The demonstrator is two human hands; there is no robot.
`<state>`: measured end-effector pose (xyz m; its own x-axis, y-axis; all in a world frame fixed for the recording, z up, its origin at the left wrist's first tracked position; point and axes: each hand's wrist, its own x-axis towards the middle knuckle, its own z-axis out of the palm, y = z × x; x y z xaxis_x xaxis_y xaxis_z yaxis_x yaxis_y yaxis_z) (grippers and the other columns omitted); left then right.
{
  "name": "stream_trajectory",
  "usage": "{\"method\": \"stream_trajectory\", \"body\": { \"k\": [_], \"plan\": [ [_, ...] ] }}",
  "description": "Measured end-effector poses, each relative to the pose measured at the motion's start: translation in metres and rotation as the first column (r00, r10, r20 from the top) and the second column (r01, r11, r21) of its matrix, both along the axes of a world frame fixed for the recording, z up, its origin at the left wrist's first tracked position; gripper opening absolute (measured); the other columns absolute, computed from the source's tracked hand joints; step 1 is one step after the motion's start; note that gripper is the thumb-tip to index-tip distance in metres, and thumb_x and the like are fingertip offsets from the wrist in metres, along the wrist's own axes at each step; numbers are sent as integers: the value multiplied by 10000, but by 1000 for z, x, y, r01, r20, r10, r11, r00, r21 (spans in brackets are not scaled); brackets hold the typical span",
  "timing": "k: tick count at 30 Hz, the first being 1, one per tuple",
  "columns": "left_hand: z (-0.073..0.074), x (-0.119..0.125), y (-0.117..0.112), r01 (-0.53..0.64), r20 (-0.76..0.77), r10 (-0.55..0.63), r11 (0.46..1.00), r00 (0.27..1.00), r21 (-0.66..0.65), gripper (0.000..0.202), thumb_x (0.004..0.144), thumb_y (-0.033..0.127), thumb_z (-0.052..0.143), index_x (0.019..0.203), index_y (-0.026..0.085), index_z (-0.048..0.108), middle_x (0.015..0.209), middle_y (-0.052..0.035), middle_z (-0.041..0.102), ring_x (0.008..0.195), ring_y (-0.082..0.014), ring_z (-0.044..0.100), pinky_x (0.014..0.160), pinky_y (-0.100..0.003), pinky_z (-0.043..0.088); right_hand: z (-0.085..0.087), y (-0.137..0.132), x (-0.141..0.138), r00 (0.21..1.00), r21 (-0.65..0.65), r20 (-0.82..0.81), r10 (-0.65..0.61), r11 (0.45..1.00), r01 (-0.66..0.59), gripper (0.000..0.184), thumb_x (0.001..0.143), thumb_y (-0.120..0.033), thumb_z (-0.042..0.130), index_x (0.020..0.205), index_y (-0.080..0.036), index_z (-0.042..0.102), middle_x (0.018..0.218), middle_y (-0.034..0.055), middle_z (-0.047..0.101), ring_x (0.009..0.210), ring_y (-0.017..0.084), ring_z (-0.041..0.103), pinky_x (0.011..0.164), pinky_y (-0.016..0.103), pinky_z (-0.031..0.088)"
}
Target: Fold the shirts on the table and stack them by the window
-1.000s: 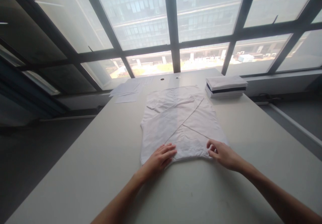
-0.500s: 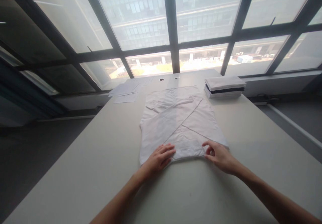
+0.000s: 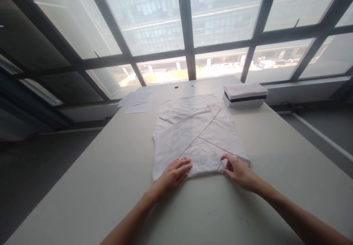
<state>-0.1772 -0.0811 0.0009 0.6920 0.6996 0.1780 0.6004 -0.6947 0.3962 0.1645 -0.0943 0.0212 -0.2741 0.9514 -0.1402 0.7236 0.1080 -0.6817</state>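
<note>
A white shirt lies flat on the pale table, its sleeves folded across in an X. My left hand rests on the shirt's near hem with fingers stretched out flat. My right hand is at the near right part of the hem, thumb and fingers pinched on the cloth edge.
A stack of folded garments, white with one dark layer, stands at the far right of the table. Loose paper sheets lie at the far left. Two cable holes sit near the far edge. Large windows rise behind the table.
My right hand has slid left along the hem and its fingers have closed on the cloth edge. My left hand has stayed in place.
</note>
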Motion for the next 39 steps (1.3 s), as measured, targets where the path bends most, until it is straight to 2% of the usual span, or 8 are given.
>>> {"method": "stream_trajectory", "body": {
  "k": [5,8,11,16,20,29,34,39],
  "plan": [
    [-1,0,-1,3,7,-3,999,1000,39,387,1005,204,525,1379,277,591,1460,-82,572,1410,-252,470,1164,-480,402,8,-9,-10,992,295,126,-2,955,-36,330,887,-211,589,1216,-202,621,1121,102,705,1073,265,636,944,405,471],
    [-2,0,-2,6,-2,-6,998,1000,66,399,1018,198,494,1401,280,571,1485,-78,550,1424,-243,451,1171,-479,396,8,-17,-22,984,462,151,98,873,-158,435,979,-280,519,1408,-208,518,1478,134,526,1382,271,450,1132,455,361],
    [-4,0,-1,2,-8,-1,995,1000,100,443,1033,220,461,1473,256,498,1529,-88,499,1448,-239,415,1176,-472,394,-4,-24,-34,936,468,280,214,821,-328,622,985,-305,523,1563,-179,332,1626,142,336,1514,283,256,1213,519,247],
    [-3,-2,0,21,-79,-15,997,997,76,509,1059,374,414,1551,244,394,1561,-92,453,1472,-251,372,1194,-482,358,-24,-27,-44,889,390,391,238,832,-394,683,964,-359,578,1559,-115,346,1604,186,355,1506,319,281,1219,557,241],
    [5,-1,-2,-12,-21,14,996,1000,88,516,1058,386,414,1552,238,389,1567,-94,447,1464,-241,390,1194,-449,370,-14,-26,-43,929,469,327,175,823,-320,547,1010,-296,485,1519,-111,415,1586,165,400,1500,281,306,1230,505,258],
    [21,2,-6,-181,104,169,976,980,117,289,1036,263,456,1225,235,673,1222,-81,695,1124,-222,647,986,-388,521,-13,-25,-42,961,473,252,114,852,-225,342,1022,-253,445,1299,-181,632,1413,133,610,1354,295,516,1134,529,397],
    [17,3,-6,-281,94,272,954,958,103,261,997,258,518,1208,232,668,985,-56,679,908,-202,651,842,-334,535,-14,-22,-40,962,504,273,-18,854,-127,349,1015,-288,456,1284,-166,642,1469,173,544,1404,314,443,1175,549,310],
    [16,4,-6,-246,50,243,967,969,68,231,1003,258,493,1109,245,697,932,-43,665,870,-189,639,820,-318,529,-21,-19,-37,938,469,331,-106,881,-66,410,1029,-350,424,1367,-189,590,1526,168,487,1460,357,346,1159,691,196]
  ]
}}
